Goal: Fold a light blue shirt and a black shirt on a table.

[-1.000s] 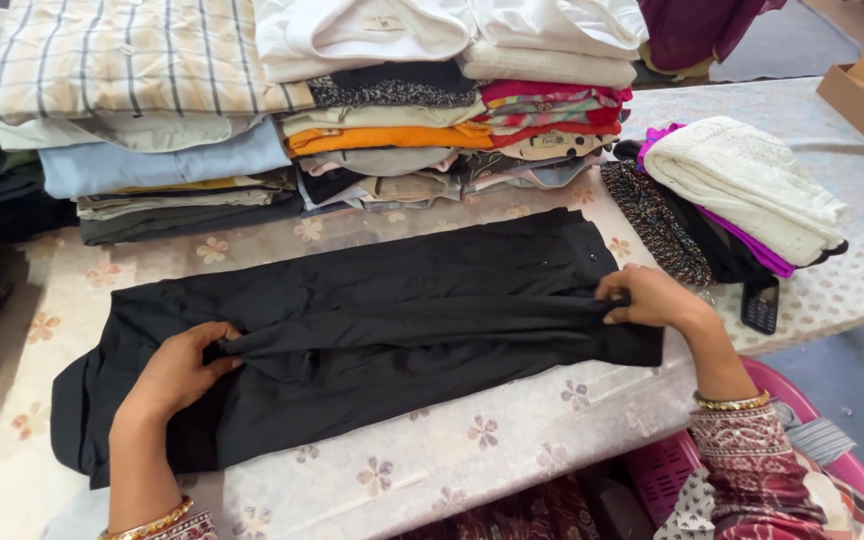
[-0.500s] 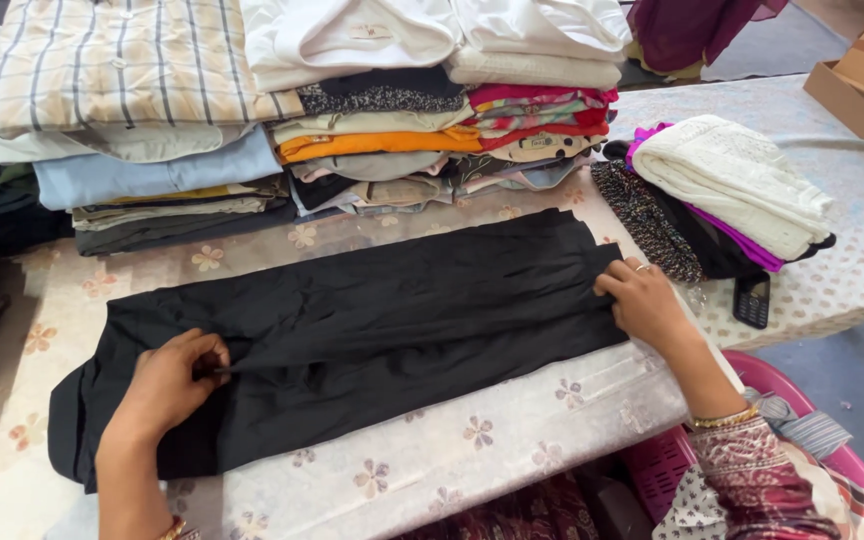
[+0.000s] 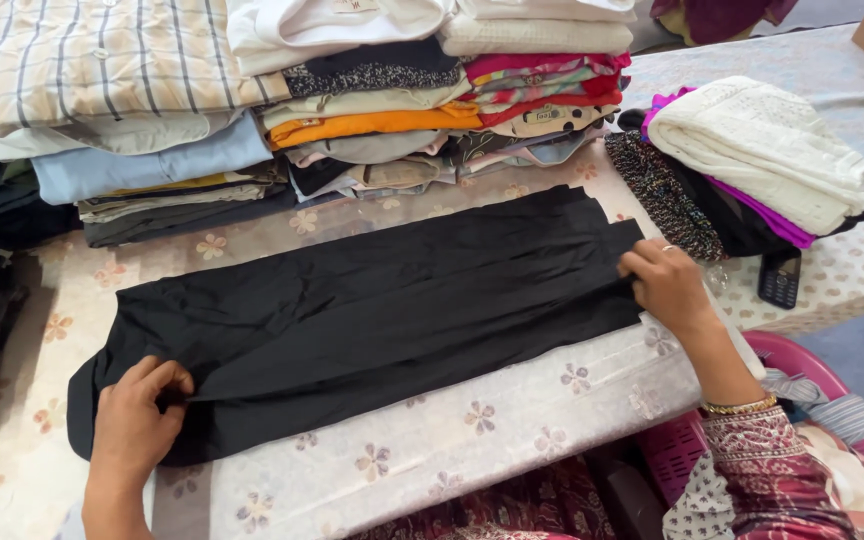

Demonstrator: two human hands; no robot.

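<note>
Black long folded cloth (image 3: 372, 310) lies flat across flower-print table (image 3: 452, 450). I see left hand (image 3: 137, 425) pinching its near end, right hand (image 3: 667, 285) pinching far end. Looks like mid-fold; next move needs both ends lifted together.

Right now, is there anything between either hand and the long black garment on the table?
Nothing visible. The left hand already rests on the black garment at its near left end, fingers curled into the fabric, and the right hand presses on its right end. The stacks of folded clothes lie behind it, apart from both hands.
</note>
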